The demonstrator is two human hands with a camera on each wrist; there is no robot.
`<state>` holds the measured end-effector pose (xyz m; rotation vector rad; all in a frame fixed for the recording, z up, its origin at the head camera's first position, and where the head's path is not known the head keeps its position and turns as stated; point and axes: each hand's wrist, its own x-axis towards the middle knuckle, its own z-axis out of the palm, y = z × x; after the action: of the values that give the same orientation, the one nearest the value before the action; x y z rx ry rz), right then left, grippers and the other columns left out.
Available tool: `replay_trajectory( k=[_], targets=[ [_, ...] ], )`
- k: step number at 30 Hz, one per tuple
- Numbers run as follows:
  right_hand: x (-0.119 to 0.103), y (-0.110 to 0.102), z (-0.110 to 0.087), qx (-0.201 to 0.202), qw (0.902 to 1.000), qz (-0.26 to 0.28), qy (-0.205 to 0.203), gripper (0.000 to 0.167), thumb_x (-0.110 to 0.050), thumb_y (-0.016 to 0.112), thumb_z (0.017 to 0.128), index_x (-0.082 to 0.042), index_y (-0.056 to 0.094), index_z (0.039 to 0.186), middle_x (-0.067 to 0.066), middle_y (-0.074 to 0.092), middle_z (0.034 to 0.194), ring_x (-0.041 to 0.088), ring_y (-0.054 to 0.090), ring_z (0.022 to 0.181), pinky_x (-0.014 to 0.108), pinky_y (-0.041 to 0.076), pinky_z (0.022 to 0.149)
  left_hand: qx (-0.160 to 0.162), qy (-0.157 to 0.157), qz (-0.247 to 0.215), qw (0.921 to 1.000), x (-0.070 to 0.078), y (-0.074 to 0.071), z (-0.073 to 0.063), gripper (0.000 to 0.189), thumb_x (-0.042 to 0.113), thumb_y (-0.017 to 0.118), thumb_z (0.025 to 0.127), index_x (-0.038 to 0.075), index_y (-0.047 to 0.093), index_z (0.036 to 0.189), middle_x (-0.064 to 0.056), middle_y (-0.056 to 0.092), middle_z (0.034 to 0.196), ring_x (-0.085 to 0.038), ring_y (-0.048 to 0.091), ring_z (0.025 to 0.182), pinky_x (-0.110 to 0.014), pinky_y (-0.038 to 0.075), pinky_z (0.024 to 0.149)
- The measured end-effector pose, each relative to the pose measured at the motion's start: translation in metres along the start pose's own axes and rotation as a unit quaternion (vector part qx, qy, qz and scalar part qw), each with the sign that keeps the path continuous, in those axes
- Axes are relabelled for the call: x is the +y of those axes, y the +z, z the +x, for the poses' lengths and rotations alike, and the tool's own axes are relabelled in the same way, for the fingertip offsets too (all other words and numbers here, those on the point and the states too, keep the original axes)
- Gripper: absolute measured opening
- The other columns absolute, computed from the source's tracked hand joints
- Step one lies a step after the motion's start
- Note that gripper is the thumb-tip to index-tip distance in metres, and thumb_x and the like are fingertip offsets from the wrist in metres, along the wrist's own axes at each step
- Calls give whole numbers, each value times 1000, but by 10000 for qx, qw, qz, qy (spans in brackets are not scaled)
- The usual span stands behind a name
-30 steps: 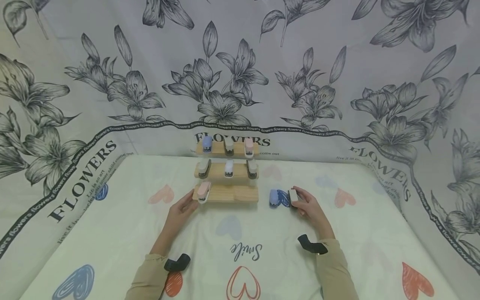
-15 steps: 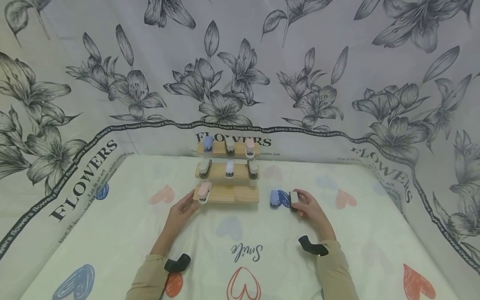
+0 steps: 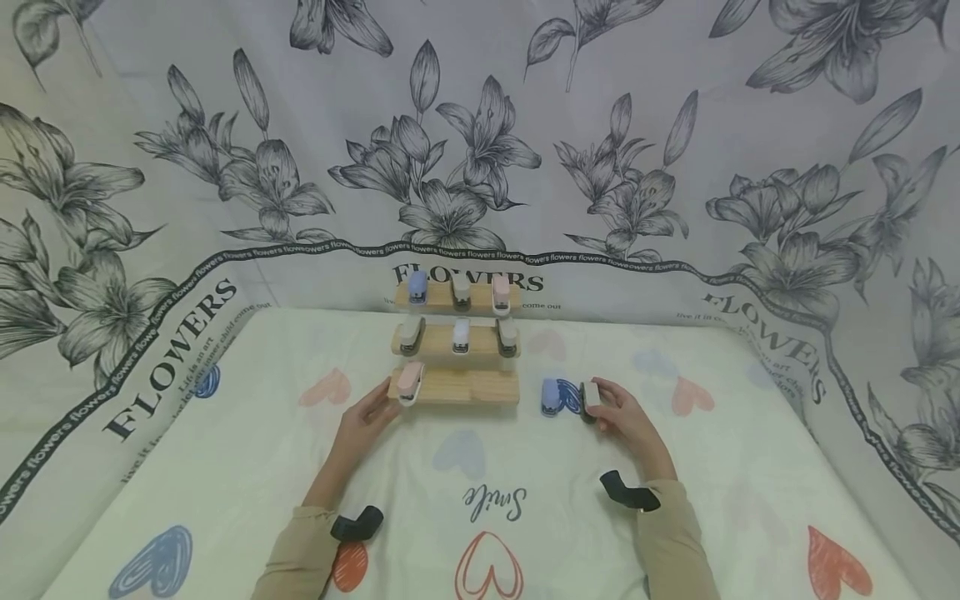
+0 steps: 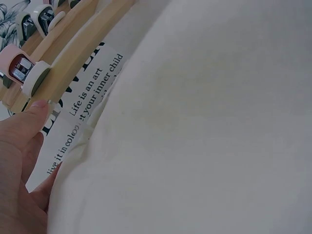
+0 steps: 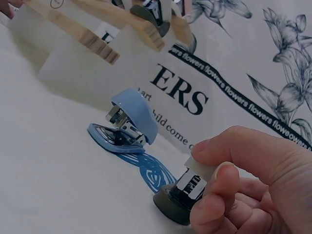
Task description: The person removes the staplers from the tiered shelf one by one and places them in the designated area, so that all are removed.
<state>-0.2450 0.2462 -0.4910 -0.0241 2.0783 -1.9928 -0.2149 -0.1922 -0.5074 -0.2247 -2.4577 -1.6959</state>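
Observation:
At the left end of a stepped wooden rack (image 3: 465,387), my left hand (image 3: 367,417) holds the lowest board, its thumb (image 4: 39,108) on the board's edge and its other fingers partly hidden. Beside it on that board is a pink-and-white mini stapler (image 3: 409,382). My right hand (image 3: 621,414) grips an off-white stapler with a dark base (image 5: 183,195) between thumb and fingers, at the cloth to the rack's right. Just left of it a blue mini stapler (image 5: 126,122) stands on the cloth, apart from the hand.
Three staplers stand on the middle board (image 3: 438,340), grey and white. The top board (image 3: 438,297) bears a blue, a grey and a pink one. Printed cloth (image 3: 480,454) covers the table, and a flowered curtain (image 3: 622,292) rises behind the rack.
Both hands keep their hold and place. The off-white stapler appears to tilt slightly in my right hand; the view shifts a little.

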Motion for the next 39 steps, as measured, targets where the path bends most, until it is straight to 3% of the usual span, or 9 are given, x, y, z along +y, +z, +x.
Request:
replay_trajectory(
  k=[5, 11, 16, 20, 22, 27, 29, 36, 39],
  targets=[
    [-17, 3, -8, -5, 9989, -476, -5, 75, -4, 63, 82, -3, 18, 141, 17, 8, 147, 12, 47, 54, 22, 44, 53, 19, -57, 19, 10000, 1, 0, 1, 60, 33, 60, 85, 8, 38, 135, -11, 37, 136, -31, 39, 120, -40, 32, 98],
    [-49, 13, -21, 131, 9900, -1313, -491, 69, -7, 63, 83, -2, 24, 140, 20, 15, 145, 16, 48, 52, 26, 45, 51, 103, -170, 6, 9998, 4, 0, 2, 60, 36, 60, 84, 10, 40, 135, -9, 39, 135, -28, 41, 119, -36, 36, 95],
    [-63, 28, -22, -564, 9858, -1224, -997, 56, -5, 60, 85, -1, 34, 135, 22, 27, 140, 13, 45, 48, 25, 45, 47, 236, -117, -78, 9996, 3, -1, 6, 57, 36, 60, 84, 10, 43, 132, -8, 42, 133, -25, 45, 115, -27, 39, 91],
    [-68, 50, -21, -1112, 9814, -1225, -972, 54, -4, 60, 85, -1, 37, 134, 24, 34, 134, 14, 46, 46, 26, 46, 47, 226, -158, -62, 9996, 2, -1, 6, 57, 35, 59, 85, 8, 43, 132, -9, 43, 133, -26, 46, 114, -28, 40, 91],
    [-70, 61, -21, -1280, 9798, -1204, -951, 52, -3, 59, 85, -1, 39, 133, 30, 47, 117, 15, 46, 45, 26, 45, 47, 213, -161, -82, 9996, 3, 0, 6, 56, 35, 59, 85, 8, 43, 132, -10, 43, 133, -27, 47, 114, -30, 40, 91],
    [-66, 88, -19, -1640, 9748, -1026, -1112, 53, -4, 59, 86, 2, 37, 133, 27, 47, 120, 15, 49, 46, 25, 46, 50, 234, -10, -223, 9995, 3, 3, 6, 53, 32, 59, 86, 8, 45, 131, -9, 44, 132, -26, 48, 112, -28, 40, 91],
    [-62, 103, -16, -1725, 9746, -868, -1132, 57, -4, 59, 85, 2, 33, 135, 20, 32, 137, 14, 50, 47, 25, 46, 50, 224, 17, -233, 9995, 3, 4, 6, 51, 31, 59, 86, 10, 45, 131, -8, 45, 131, -25, 49, 111, -28, 40, 91],
    [-53, 153, 5, -1731, 9786, -321, -1067, 69, 2, 60, 82, 5, 19, 138, 23, 17, 143, 13, 53, 50, 25, 49, 50, 112, -118, -223, 9996, 1, 4, 2, 54, 31, 59, 86, 13, 42, 134, -11, 48, 128, -25, 52, 108, -31, 42, 89],
    [-48, 170, 17, -1384, 9861, -195, -901, 74, -1, 63, 81, 3, 18, 139, 22, 16, 143, 13, 55, 52, 26, 51, 52, 101, -101, -305, 9994, 1, 4, 1, 54, 30, 60, 86, 13, 42, 134, -11, 47, 128, -26, 51, 109, -30, 43, 88]
  ],
)
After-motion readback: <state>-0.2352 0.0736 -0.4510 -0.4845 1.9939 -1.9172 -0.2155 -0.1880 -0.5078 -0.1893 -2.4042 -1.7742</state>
